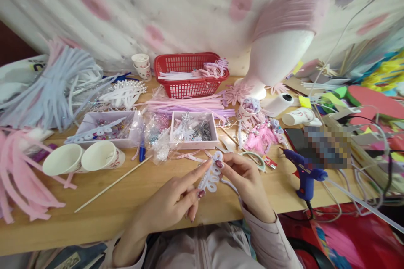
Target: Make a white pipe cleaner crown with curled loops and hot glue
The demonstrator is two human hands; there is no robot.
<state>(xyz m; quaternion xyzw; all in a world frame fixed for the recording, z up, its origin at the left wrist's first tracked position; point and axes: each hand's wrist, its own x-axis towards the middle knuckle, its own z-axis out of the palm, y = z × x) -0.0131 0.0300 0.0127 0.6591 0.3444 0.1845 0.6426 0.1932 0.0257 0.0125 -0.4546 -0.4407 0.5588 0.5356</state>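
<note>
Between my two hands, above the front of the table, is a pale lilac pipe cleaner (212,180) bent into a row of small loops. My right hand (241,174) pinches its upper end between thumb and forefinger. Along its left side my left hand (176,199) has the forefinger stretched to the top loops, while the thumb presses near the lower end. A loose tail of pipe cleaner runs out below my right palm. Just behind my hands lie scissors (256,159) with pale green handles and a pink measuring tape (192,156).
A blue glue gun (304,176) stands at right beside a phone (295,136). Two paper cups (63,159) and a wooden stick (110,185) are on the left. Behind are a bead box (107,145), a white box (194,145), a red basket (192,90) and a mannequin head (277,50).
</note>
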